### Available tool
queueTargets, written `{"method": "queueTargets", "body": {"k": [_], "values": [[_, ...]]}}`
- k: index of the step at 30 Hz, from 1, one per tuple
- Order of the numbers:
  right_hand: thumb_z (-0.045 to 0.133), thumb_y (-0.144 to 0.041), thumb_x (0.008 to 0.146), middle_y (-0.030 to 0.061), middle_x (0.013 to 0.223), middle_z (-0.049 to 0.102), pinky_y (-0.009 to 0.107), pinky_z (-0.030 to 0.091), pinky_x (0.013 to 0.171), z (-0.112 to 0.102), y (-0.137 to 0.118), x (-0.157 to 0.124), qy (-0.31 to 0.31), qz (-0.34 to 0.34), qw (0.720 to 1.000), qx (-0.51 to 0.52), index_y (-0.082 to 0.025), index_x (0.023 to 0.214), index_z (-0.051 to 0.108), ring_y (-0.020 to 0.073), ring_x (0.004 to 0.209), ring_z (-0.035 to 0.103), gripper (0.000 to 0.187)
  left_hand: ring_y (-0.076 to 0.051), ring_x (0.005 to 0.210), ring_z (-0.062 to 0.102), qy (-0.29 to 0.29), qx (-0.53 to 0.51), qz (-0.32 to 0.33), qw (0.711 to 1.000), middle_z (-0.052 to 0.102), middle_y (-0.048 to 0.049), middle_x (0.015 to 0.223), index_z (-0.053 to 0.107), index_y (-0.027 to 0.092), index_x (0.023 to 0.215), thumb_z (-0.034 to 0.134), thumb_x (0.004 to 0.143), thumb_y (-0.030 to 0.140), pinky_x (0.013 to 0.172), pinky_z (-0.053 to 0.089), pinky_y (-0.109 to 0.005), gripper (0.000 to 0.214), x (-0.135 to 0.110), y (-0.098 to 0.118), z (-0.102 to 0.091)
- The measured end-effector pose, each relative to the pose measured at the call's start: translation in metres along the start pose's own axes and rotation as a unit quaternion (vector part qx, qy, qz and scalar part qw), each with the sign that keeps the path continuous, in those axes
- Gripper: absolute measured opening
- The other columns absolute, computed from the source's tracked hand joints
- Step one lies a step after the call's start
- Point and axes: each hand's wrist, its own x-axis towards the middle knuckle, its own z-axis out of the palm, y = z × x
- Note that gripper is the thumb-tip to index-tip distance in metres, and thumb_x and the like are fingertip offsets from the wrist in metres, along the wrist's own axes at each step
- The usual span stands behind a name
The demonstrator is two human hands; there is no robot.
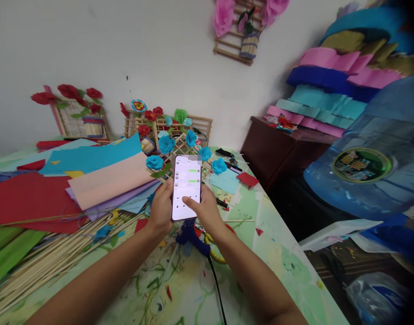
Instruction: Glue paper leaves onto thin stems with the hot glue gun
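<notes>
A smartphone [186,187] with a lit white screen is held upright above the table in both my hands. My left hand [161,208] wraps its left edge. My right hand [207,211] grips the right edge, and its thumb rests on the lower part of the screen. Below the phone a blue glue gun [192,238] lies on the table [261,253], with its black cord running toward me.
Stacked coloured paper sheets [92,178] and a bundle of thin bamboo sticks [48,257] cover the left. Stick frames with blue paper flowers [166,144] and red ones stand at the wall. A blue water jug [372,153], paper rolls and a dark cabinet [281,149] fill the right.
</notes>
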Motion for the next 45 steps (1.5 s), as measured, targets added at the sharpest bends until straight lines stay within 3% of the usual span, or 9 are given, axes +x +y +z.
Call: {"method": "queueTargets", "body": {"k": [7,12,18,25,31,35,45], "values": [[0.069,-0.031,0.071,0.0068,0.110,0.068,0.040,0.048,0.089,-0.001,-0.006,-0.001,-0.061,0.000,0.993,0.100,-0.020,0.106,0.060,0.0245,0.100,0.063,0.038,-0.030,0.085,0.069,-0.012,-0.001,-0.027,1.000,0.074,-0.0077,0.092,0.064,0.015,0.100,0.061,0.076,0.049,0.066,0.055,-0.037,0.041,0.009,0.002,-0.006],[0.075,-0.019,0.058,0.0059,0.115,0.066,0.041,0.044,0.095,-0.003,-0.002,0.004,-0.089,0.031,0.989,0.118,-0.021,0.110,0.056,0.0255,0.107,0.060,0.055,-0.028,0.089,0.068,-0.033,-0.031,-0.015,0.999,0.074,-0.0075,0.093,0.065,0.014,0.097,0.064,0.076,0.045,0.073,0.054,-0.036,0.038,0.019,-0.001,-0.011],[0.069,-0.013,0.055,-0.0017,0.086,0.066,0.032,0.046,0.082,-0.003,-0.001,0.005,-0.094,0.067,0.978,0.176,-0.021,0.092,0.057,0.0187,0.084,0.061,0.040,-0.020,0.074,0.068,-0.069,-0.085,0.001,0.994,0.074,-0.0046,0.083,0.067,0.013,0.091,0.066,0.076,0.040,0.070,0.053,-0.030,0.031,0.026,-0.010,-0.016],[0.065,-0.012,0.055,-0.0033,0.083,0.062,0.029,0.045,0.079,-0.001,-0.003,0.003,-0.082,0.055,0.987,0.126,-0.021,0.093,0.055,0.0174,0.084,0.058,0.041,-0.013,0.061,0.065,-0.054,-0.115,0.004,0.992,0.071,-0.0004,0.073,0.067,0.014,0.081,0.066,0.077,0.034,0.057,0.049,-0.023,0.021,0.026,-0.008,-0.015],[0.067,-0.012,0.053,0.0004,0.098,0.064,0.033,0.047,0.084,-0.004,0.002,0.004,-0.081,0.016,0.996,0.022,-0.020,0.107,0.054,0.0205,0.093,0.059,0.056,-0.012,0.058,0.063,-0.050,-0.122,0.001,0.991,0.069,0.0015,0.067,0.066,0.013,0.079,0.070,0.074,0.034,0.060,0.050,-0.023,0.022,0.027,-0.007,-0.016],[0.071,-0.013,0.053,0.0021,0.108,0.064,0.037,0.048,0.088,-0.006,0.010,0.005,-0.066,-0.020,0.997,-0.040,-0.022,0.117,0.052,0.0235,0.101,0.058,0.067,-0.016,0.066,0.067,-0.036,-0.115,-0.002,0.993,0.072,-0.0020,0.077,0.067,0.013,0.084,0.069,0.074,0.036,0.068,0.052,-0.028,0.026,0.028,-0.009,-0.016],[0.070,-0.010,0.052,0.0040,0.108,0.066,0.039,0.049,0.089,0.001,0.006,0.003,-0.060,0.006,0.998,0.017,-0.020,0.113,0.052,0.0235,0.098,0.062,0.064,-0.019,0.068,0.069,-0.039,-0.109,-0.007,0.993,0.071,-0.0014,0.073,0.065,0.014,0.083,0.070,0.074,0.037,0.068,0.054,-0.030,0.025,0.026,-0.009,-0.015]]}}
